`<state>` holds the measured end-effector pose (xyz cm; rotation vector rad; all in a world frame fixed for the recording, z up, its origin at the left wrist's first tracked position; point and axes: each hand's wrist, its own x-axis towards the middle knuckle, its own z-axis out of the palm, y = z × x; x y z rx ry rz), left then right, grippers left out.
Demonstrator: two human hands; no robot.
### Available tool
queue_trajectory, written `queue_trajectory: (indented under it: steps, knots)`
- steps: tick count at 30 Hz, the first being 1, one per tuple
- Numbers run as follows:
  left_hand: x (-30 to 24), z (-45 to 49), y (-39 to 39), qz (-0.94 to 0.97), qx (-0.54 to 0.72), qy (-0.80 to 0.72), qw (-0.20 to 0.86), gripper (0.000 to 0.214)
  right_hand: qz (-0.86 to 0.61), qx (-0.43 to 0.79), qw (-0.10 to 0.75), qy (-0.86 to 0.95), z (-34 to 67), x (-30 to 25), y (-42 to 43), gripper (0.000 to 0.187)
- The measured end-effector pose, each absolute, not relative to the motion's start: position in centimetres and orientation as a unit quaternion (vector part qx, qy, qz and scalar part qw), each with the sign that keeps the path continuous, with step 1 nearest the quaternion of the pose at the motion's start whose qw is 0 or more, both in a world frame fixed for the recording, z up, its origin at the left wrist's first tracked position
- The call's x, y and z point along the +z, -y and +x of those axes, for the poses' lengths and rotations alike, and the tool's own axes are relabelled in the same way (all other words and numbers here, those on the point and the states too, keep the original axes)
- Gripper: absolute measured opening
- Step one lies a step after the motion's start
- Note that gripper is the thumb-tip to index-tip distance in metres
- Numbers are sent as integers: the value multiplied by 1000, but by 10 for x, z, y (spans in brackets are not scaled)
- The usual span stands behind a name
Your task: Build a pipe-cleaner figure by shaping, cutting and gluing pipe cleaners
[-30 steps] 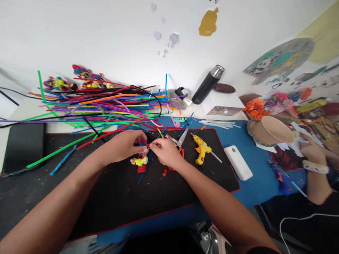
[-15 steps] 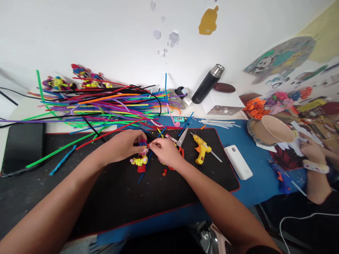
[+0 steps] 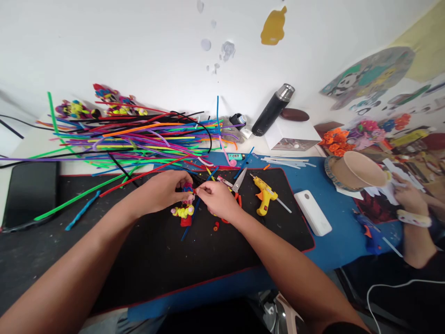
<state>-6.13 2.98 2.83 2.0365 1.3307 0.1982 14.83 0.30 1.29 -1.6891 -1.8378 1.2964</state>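
Observation:
A small pipe-cleaner figure (image 3: 183,212) with yellow, red, blue and pink parts is gripped in my left hand (image 3: 170,189), fingers curled around its upper part. My right hand (image 3: 217,197) pinches at the figure's right side, thumb and forefinger pressed together. What lies between those fingertips is too small to make out. A blue pipe cleaner (image 3: 190,222) runs beneath the figure on the black mat (image 3: 156,264). Scissors (image 3: 239,182) with orange handles lie partly hidden behind my right hand. A small red curled piece (image 3: 216,226) rests just below it.
A yellow glue gun (image 3: 264,195) and a white power bank (image 3: 313,213) lie to the right. Behind the mat spreads a heap of pipe cleaners (image 3: 139,134). A phone (image 3: 31,195) is far left; a black flask (image 3: 273,111) leans at the back. Another person's hand (image 3: 410,195) works at right.
My hands and the figure stay almost where they were. The other person's hand at the right has shifted slightly.

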Motion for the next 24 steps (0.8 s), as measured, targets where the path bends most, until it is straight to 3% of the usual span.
queue_trajectory:
  steps: [24]
  knots:
    - [28, -62, -30, 780, 74, -512, 352, 36, -586, 489, 161, 626, 149, 13, -3, 23]
